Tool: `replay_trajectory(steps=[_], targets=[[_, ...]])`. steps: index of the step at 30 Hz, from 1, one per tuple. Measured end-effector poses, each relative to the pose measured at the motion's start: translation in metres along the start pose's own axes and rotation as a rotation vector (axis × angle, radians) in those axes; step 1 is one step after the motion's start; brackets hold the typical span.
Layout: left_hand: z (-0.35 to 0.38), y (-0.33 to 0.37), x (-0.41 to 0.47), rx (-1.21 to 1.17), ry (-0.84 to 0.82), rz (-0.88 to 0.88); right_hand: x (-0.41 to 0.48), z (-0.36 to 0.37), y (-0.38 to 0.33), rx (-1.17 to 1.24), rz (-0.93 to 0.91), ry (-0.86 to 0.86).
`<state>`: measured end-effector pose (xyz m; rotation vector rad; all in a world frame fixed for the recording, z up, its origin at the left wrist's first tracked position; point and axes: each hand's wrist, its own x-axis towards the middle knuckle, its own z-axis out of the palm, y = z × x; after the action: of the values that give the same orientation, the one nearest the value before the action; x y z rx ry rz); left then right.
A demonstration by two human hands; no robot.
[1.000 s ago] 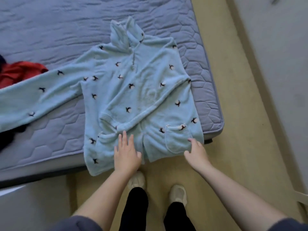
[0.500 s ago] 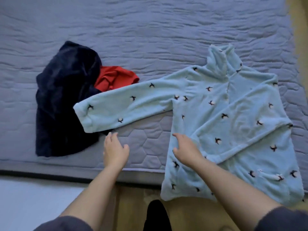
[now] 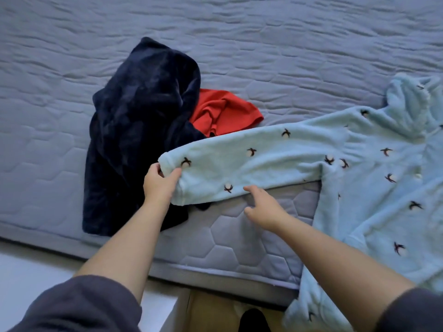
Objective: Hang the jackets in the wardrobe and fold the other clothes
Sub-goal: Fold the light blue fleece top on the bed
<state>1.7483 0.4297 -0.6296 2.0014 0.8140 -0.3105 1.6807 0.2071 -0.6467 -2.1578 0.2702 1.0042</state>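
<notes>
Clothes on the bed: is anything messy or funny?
Yes. The navy garment and red garment lie crumpled together. The blue top hangs off the mattress edge at its hem, and its sleeve lies over the navy garment.

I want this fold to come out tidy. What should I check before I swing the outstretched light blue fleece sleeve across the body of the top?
1. Left hand grips the cuff of the light blue fleece sleeve: ok.
2. Right hand holds the sleeve: not ok; it is open at the lower edge.
3. Sleeve lies straight: ok.
4. Sleeve clear of the dark navy plush garment: not ok; the cuff end overlaps it.
5. Bird-patterned body of the top flat on the grey quilted mattress: not ok; the hem hangs over the edge.
</notes>
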Motion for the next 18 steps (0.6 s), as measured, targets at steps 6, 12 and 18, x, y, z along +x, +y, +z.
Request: replay_trajectory(steps=[6, 12, 18], targets=[[0.015, 0.017, -0.042, -0.050, -0.124, 0.303, -0.007, -0.016, -0.016, 0.828, 0.109, 0.021], [0.068, 0.022, -0.145, -0.011, -0.737, 0.305, -0.049, -0.064, 0.000, 1.243, 0.178, -0.243], [0.137, 0.020, -0.222, -0.181, -0.486, -0.065, -0.111, -0.118, 0.089, 0.952, 0.251, 0.147]])
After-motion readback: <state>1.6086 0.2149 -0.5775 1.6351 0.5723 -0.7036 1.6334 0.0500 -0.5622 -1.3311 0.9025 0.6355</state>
